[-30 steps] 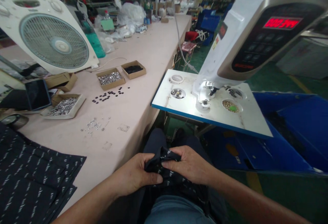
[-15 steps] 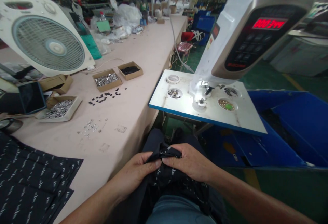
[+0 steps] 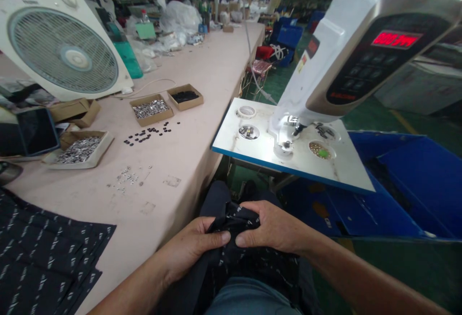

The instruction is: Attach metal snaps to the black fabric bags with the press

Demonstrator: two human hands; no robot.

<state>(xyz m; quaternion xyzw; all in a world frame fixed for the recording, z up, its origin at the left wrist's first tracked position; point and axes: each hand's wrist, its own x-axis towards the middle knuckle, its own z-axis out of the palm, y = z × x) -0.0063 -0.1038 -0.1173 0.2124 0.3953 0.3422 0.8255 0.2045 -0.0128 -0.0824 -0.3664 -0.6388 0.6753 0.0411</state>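
Over my lap lies a bunched piece of black printed fabric (image 3: pixel 238 257) with white markings. My left hand (image 3: pixel 198 240) pinches its upper edge between thumb and fingers. On the other side my right hand (image 3: pixel 269 228) grips the same edge, thumb on top and fingers behind. A fold of the cloth stands up between the two hands; the fingertips behind it are hidden. Ahead to the right stands a white snap-fastening machine (image 3: pixel 325 60) with a lit red display, its lower die above a white work plate (image 3: pixel 245 154) with cups of small metal parts.
On the long table (image 3: pixel 224 55) at left are a box fan (image 3: pixel 72 60), a box of silver fasteners (image 3: pixel 151 110), a box of black pieces (image 3: pixel 185 97) and loose fasteners. A stack of printed black fabric (image 3: pixel 43 257) lies front left. Blue bins (image 3: pixel 418 175) stand at right.
My thumbs have moved slightly apart along the fabric edge, and the fold between them looks fuller. The view has shifted a little; the machine appears farther right.
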